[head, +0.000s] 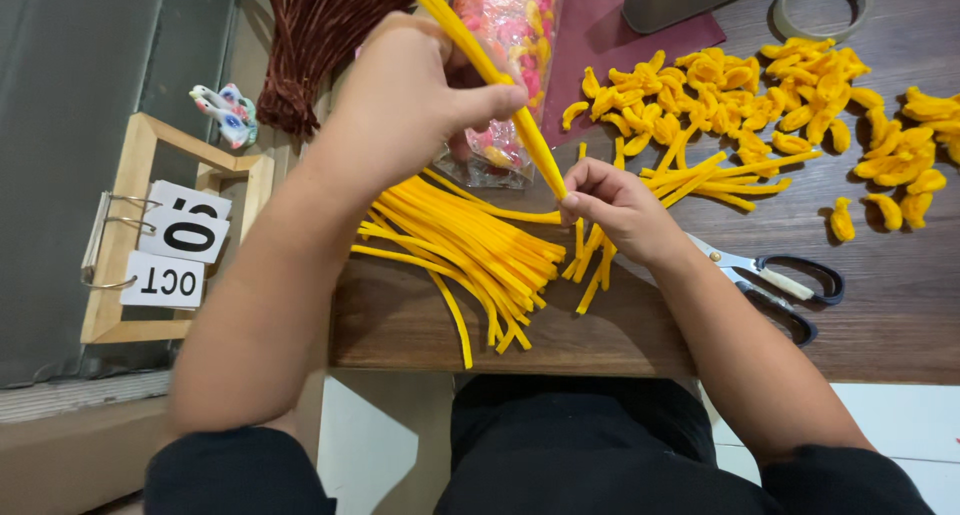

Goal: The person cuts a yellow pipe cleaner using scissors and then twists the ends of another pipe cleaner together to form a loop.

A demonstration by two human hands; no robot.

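Here the left hand [420, 95] is closed around a long yellow pipe cleaner [500, 80], thumb pressed along it, holding it slanted so that it runs down to the right hand [615, 207]. The right hand pinches the lower end of that same stem between thumb and fingertips. Just below and between the two hands lies a loose bundle of yellow pipe cleaners [470, 250] on the wooden table [400, 325]. Beyond the right hand sits a heap of small curled yellow pieces [760, 85]. Close to the right wrist lie scissors [775, 280]. Behind the left hand are a plastic bag of pink and yellow bits [510, 25] and a brown bundle [320, 35].
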